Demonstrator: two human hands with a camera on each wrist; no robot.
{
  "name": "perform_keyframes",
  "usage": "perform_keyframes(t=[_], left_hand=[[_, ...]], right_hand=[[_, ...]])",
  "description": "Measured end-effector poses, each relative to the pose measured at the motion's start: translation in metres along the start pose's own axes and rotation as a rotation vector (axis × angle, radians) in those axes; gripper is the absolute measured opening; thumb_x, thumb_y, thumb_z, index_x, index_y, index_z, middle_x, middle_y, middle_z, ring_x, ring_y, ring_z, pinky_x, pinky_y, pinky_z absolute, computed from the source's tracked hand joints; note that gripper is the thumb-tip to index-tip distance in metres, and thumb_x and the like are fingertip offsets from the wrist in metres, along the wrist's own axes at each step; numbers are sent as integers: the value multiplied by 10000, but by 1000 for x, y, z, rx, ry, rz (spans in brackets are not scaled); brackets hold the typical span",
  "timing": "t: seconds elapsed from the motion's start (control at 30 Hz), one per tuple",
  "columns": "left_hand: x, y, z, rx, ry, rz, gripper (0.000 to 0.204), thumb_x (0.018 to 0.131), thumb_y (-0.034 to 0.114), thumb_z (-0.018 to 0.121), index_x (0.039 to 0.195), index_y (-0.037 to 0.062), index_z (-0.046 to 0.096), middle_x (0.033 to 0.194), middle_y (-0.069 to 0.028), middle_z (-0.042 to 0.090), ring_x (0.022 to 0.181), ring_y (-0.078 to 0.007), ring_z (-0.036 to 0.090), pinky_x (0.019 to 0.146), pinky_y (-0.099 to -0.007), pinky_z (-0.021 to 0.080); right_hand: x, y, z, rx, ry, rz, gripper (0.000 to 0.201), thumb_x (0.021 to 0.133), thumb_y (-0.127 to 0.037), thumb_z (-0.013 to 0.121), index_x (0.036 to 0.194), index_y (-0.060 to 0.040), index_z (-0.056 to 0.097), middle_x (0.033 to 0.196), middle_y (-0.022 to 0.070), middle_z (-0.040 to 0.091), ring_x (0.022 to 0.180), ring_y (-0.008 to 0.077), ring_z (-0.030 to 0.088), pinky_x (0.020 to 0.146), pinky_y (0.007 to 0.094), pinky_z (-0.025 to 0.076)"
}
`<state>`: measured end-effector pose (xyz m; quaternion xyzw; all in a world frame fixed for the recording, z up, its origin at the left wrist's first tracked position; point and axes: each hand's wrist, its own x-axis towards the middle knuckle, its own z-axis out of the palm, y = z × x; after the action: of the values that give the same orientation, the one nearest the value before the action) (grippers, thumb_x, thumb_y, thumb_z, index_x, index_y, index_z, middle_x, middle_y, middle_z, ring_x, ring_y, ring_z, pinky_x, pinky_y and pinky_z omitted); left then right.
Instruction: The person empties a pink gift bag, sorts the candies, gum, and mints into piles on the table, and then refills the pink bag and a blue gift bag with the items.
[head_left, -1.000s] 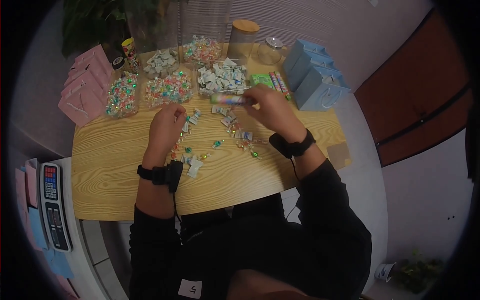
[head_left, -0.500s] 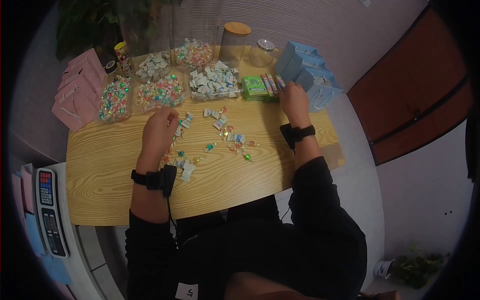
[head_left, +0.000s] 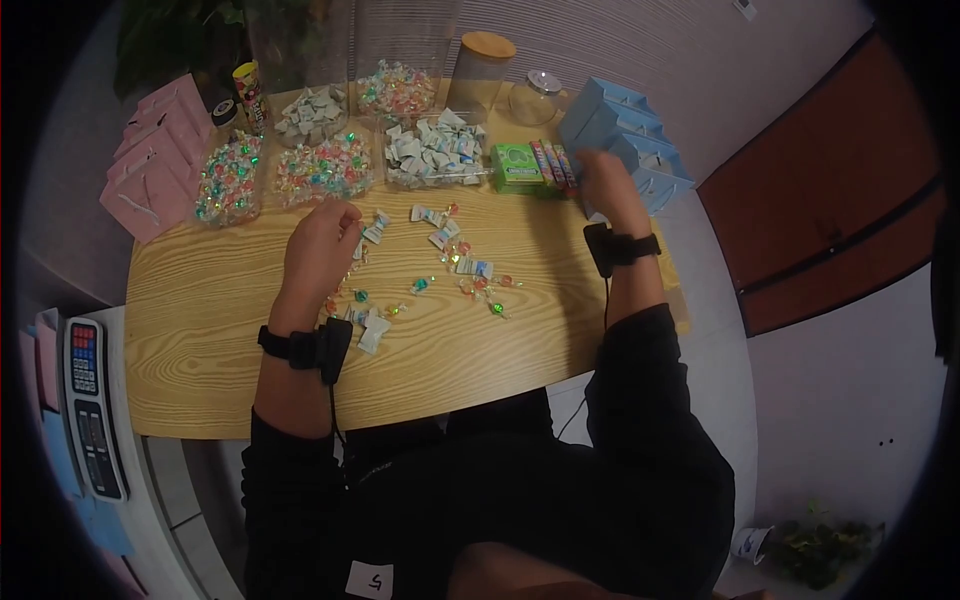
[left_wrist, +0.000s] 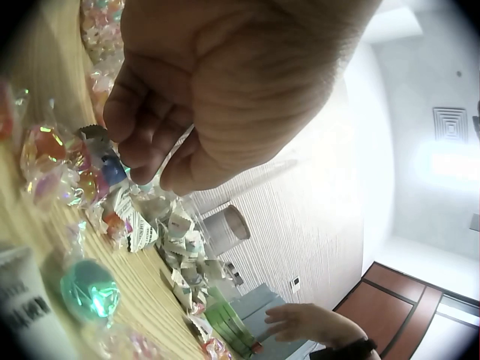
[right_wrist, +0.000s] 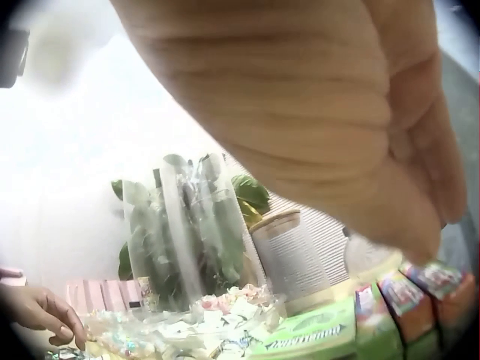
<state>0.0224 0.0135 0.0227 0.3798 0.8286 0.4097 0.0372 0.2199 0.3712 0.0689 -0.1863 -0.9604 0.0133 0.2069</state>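
The right hand (head_left: 605, 180), fingers relaxed and empty, reached the pale blue paper gift bags (head_left: 622, 140). The left hand (head_left: 322, 240), curled, rested over loose wrapped candies (head_left: 455, 262). Gripping one bag appeared next.
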Motion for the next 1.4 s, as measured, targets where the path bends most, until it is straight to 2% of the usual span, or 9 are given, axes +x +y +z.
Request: perform_keyframes(t=[0.1,0.23,0.77,0.87,0.93,1.03,1.1,1.3,1.4], left_hand=[[0,0,0,-5,1,0,134,877,107,620,965,7,629,896,-118,653,808,-258,655,698,-364,510],[0,-2,1,-6,15,20,148,888,109,626,993,7,632,888,-110,645,792,-239,645,690,-347,504],[-2,2,-2,29,17,18,142,893,102,624,997,5,624,886,-118,647,795,-237,642,701,-346,505],[1,-3,-5,0,40,-2,144,877,130,618,973,28,646,911,-126,666,816,-292,653,716,-390,511],[2,-11,-11,13,63,-5,142,879,140,612,957,27,648,896,-137,667,820,-300,651,720,-393,509],[2,-16,-28,106,33,-112,159,885,164,599,924,17,648,869,-161,669,829,-317,649,727,-399,506],[2,-21,-34,191,-22,-224,179,888,178,593,906,8,646,856,-174,669,833,-327,649,730,-402,505],[2,-26,-13,121,-159,-110,233,906,203,592,896,-25,637,787,-179,663,694,-297,651,637,-397,511],[-1,-3,-7,-289,-401,-386,250,953,252,627,848,26,611,662,-1,573,488,-57,541,423,-225,435]], right_hand=[[36,-8,-9,0,-232,-179,380,782,-26,663,1152,18,589,1085,238,653,1024,417,611,833,475,510],[90,-7,3,-155,-520,-63,490,818,49,532,1303,-21,518,1229,220,606,1140,380,581,917,454,504],[102,16,31,-91,-630,-36,406,898,-61,541,1302,-22,521,1136,205,658,1074,367,619,854,454,502],[104,23,36,-63,-611,-60,516,822,-23,606,1321,26,485,1120,194,677,1081,338,628,897,391,492],[109,25,41,-129,-399,-203,434,855,-8,520,1288,-30,519,1100,228,658,1010,399,632,824,459,508],[82,-41,4,-74,-329,-193,393,828,-7,516,1216,-26,571,1070,240,658,948,408,644,802,456,511],[50,-99,-25,13,-490,-185,297,831,-20,565,1120,4,629,964,217,682,908,375,654,777,410,513],[19,-122,17,200,-550,-347,194,813,-88,642,990,-23,687,870,170,690,834,331,666,712,394,512],[20,-133,31,306,-486,-360,181,796,-78,645,964,-39,699,871,160,691,830,327,664,717,394,514]])
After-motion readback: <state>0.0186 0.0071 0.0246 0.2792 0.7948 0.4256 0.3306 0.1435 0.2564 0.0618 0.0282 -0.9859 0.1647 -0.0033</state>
